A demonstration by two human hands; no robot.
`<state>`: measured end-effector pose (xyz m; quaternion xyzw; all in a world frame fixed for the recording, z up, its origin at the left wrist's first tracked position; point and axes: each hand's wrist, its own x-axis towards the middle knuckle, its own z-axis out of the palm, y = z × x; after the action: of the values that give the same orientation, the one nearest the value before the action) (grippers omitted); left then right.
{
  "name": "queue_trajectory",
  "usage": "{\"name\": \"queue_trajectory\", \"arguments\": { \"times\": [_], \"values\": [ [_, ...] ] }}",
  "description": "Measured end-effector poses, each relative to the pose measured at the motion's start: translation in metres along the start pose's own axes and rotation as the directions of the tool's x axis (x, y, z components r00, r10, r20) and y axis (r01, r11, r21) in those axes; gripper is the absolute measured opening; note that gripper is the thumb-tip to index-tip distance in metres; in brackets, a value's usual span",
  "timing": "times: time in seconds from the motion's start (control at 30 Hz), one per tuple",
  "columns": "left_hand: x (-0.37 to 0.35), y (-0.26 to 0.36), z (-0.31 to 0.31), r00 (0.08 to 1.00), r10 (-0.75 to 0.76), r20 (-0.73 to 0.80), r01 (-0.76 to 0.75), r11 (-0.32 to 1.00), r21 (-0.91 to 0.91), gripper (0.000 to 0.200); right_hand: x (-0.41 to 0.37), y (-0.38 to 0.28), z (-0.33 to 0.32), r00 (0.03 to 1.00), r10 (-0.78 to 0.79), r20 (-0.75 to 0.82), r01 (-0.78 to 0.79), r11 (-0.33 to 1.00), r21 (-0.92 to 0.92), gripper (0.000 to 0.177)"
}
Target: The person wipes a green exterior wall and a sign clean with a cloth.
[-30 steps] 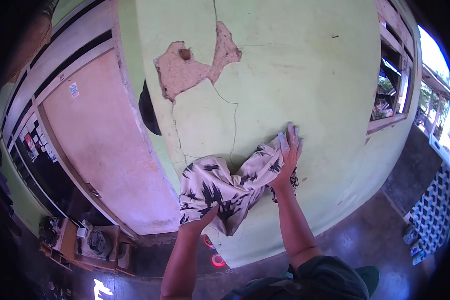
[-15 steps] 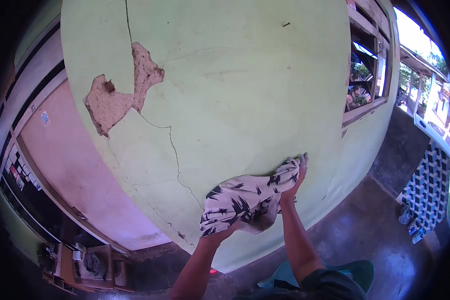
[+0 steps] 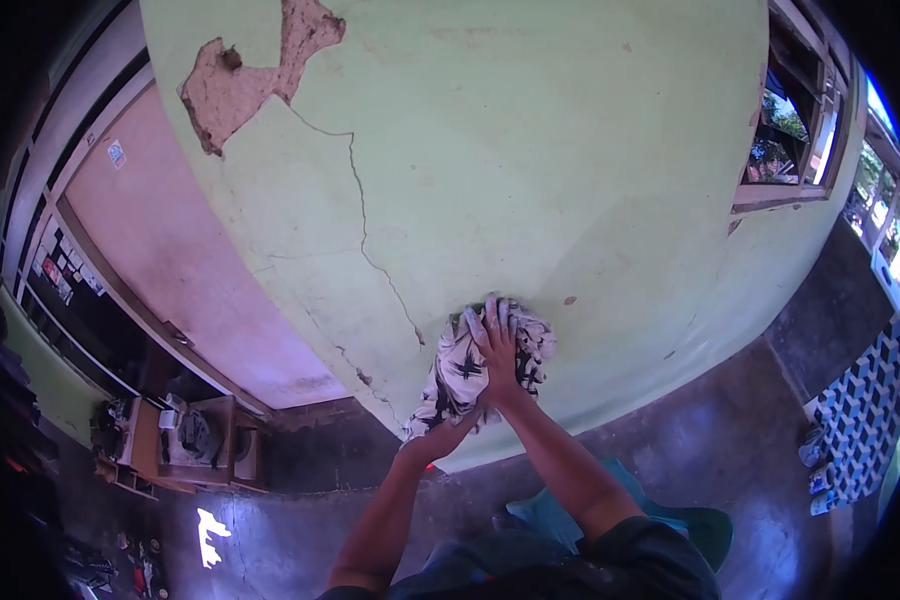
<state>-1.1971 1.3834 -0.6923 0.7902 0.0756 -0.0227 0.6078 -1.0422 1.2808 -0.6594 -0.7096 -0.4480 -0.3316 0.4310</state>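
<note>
A pale cloth with black marks [image 3: 460, 365] lies bunched against the green wall [image 3: 490, 200], low on its surface. My right hand [image 3: 497, 345] rests flat on the cloth with its fingers stretched upward and slightly apart, pressing it to the wall. Greyish residue shows on those fingers. Below and to the left, my left hand [image 3: 442, 438] holds the cloth's lower end; folds cover most of its fingers. A thin crack [image 3: 365, 230] runs down the wall and ends just left of the cloth.
Broken plaster [image 3: 225, 95] exposes a rough patch at the upper left. A window [image 3: 795, 110] is set at the right. On the left stand a pink door [image 3: 190, 260] and wooden furniture [image 3: 200, 450]. A teal chair [image 3: 690, 525] sits beside me on the dark floor.
My right hand has moved left, and the cloth, earlier stretched between both hands, is now bunched under it. My view has tilted downward, so the wall appears higher and more floor shows.
</note>
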Motion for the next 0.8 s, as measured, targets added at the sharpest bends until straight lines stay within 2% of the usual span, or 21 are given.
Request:
{"name": "queue_trajectory", "arguments": {
  "times": [0.07, 0.13, 0.17, 0.2, 0.27, 0.3, 0.33, 0.37, 0.4, 0.47, 0.5, 0.53, 0.57, 0.6, 0.63, 0.67, 0.7, 0.73, 0.77, 0.8],
  "values": [
    [-0.020, 0.035, -0.005, 0.997, 0.035, -0.065, -0.028, 0.994, 0.101, 0.065, -0.007, -0.018, 0.004, 0.998, 0.009, 0.063, -0.021, 0.981, 0.191, 0.085],
    [-0.052, 0.085, -0.012, 0.974, -0.225, -0.022, 0.226, 0.966, 0.128, 0.060, -0.014, -0.045, 0.006, 0.994, 0.032, 0.108, -0.059, 0.965, 0.257, 0.086],
    [-0.054, 0.075, -0.019, 0.946, -0.325, -0.017, 0.322, 0.926, 0.197, 0.064, -0.019, -0.061, 0.006, 0.984, 0.067, 0.163, -0.128, 0.905, 0.405, 0.085],
    [-0.062, 0.068, -0.023, 0.946, -0.325, -0.016, 0.322, 0.926, 0.197, 0.064, -0.025, -0.075, 0.008, 0.971, 0.090, 0.220, -0.197, 0.821, 0.536, 0.085],
    [-0.079, 0.050, -0.029, 0.966, -0.246, -0.081, 0.242, 0.969, -0.052, 0.066, -0.049, -0.101, 0.021, 0.922, 0.173, 0.347, -0.378, 0.605, 0.701, 0.082],
    [-0.075, 0.004, -0.034, 0.991, -0.073, -0.111, 0.064, 0.994, -0.086, 0.063, -0.051, -0.117, 0.020, 0.903, 0.200, 0.379, -0.424, 0.551, 0.719, 0.082],
    [-0.083, 0.003, -0.035, 0.993, -0.070, -0.098, 0.062, 0.994, -0.087, 0.063, -0.052, -0.130, 0.018, 0.882, 0.228, 0.412, -0.469, 0.494, 0.732, 0.084],
    [-0.091, 0.001, -0.035, 0.980, 0.013, -0.200, -0.054, 0.978, -0.201, 0.061, -0.052, -0.140, 0.017, 0.830, 0.285, 0.479, -0.557, 0.403, 0.726, 0.090],
    [-0.098, 0.001, -0.034, 0.948, 0.079, -0.309, -0.177, 0.936, -0.305, 0.059, -0.054, -0.145, 0.014, 0.827, 0.295, 0.479, -0.562, 0.412, 0.717, 0.090],
    [-0.101, -0.002, -0.040, 0.953, 0.040, -0.299, -0.148, 0.925, -0.349, 0.052, -0.054, -0.147, 0.003, 0.770, 0.258, 0.584, -0.637, 0.370, 0.677, 0.083],
    [-0.099, -0.004, -0.043, 0.959, -0.057, -0.277, -0.064, 0.910, -0.410, 0.050, -0.059, -0.151, -0.006, 0.780, 0.265, 0.567, -0.626, 0.301, 0.720, 0.070],
    [-0.099, -0.007, -0.044, 0.957, -0.158, -0.244, 0.026, 0.883, -0.468, 0.048, -0.066, -0.150, -0.015, 0.774, 0.280, 0.568, -0.633, 0.312, 0.708, 0.070],
    [-0.100, -0.009, -0.044, 0.938, -0.221, -0.268, 0.104, 0.915, -0.390, 0.038, -0.073, -0.149, -0.025, 0.709, 0.366, 0.603, -0.692, 0.198, 0.694, 0.072],
    [-0.100, -0.017, -0.041, 0.943, -0.221, -0.248, 0.107, 0.910, -0.400, 0.038, -0.080, -0.147, -0.036, 0.633, 0.442, 0.635, -0.732, 0.077, 0.677, 0.074],
    [-0.099, -0.029, -0.037, 0.958, 0.125, -0.257, -0.127, 0.992, 0.011, 0.039, -0.096, -0.142, -0.040, 0.570, 0.525, 0.633, -0.742, -0.003, 0.671, 0.076],
    [-0.101, -0.041, -0.030, 0.890, 0.440, -0.121, -0.361, 0.841, 0.402, 0.042, -0.116, -0.138, -0.043, 0.558, 0.545, 0.626, -0.745, -0.004, 0.667, 0.076],
    [-0.098, -0.041, -0.019, 0.893, 0.436, -0.108, -0.372, 0.853, 0.367, 0.056, -0.139, -0.132, -0.045, 0.415, 0.616, 0.669, -0.740, -0.199, 0.642, 0.073],
    [-0.099, -0.035, -0.012, 0.898, 0.432, -0.084, -0.377, 0.854, 0.359, 0.056, -0.152, -0.133, -0.052, 0.264, 0.653, 0.710, -0.688, -0.388, 0.613, 0.072],
    [-0.100, -0.029, -0.006, 0.878, 0.475, -0.058, -0.441, 0.851, 0.285, 0.055, -0.165, -0.133, -0.059, 0.028, 0.660, 0.751, -0.671, -0.544, 0.503, 0.069],
    [-0.097, -0.026, 0.002, 0.862, 0.506, -0.037, -0.486, 0.844, 0.228, 0.054, -0.173, -0.135, -0.065, 0.023, 0.674, 0.739, -0.656, -0.547, 0.520, 0.069]
  ]
}}
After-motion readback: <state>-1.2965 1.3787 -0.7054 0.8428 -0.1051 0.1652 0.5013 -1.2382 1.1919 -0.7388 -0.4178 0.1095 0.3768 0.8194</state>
